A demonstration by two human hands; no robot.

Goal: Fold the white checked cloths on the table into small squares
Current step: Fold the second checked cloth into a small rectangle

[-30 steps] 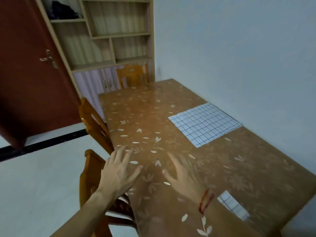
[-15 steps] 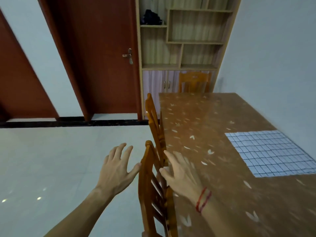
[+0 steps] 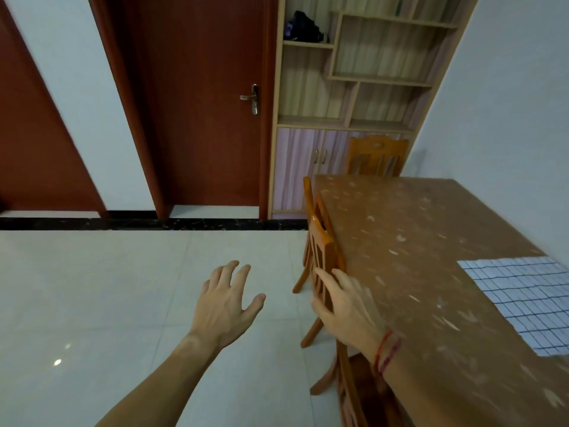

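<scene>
White checked cloth (image 3: 520,303), dark-gridded: lies flat, unfolded, at right on brown table (image 3: 415,241). Left hand (image 3: 226,306), right hand (image 3: 348,309): spread wide, holding nothing.

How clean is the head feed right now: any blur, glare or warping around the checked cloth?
Head view: the checked cloth is cut by the right edge, its grid lines smeared and rippled; the table looks motion-blurred; the door and shelf unit lean from wide-angle warp; small glints on the floor.
</scene>
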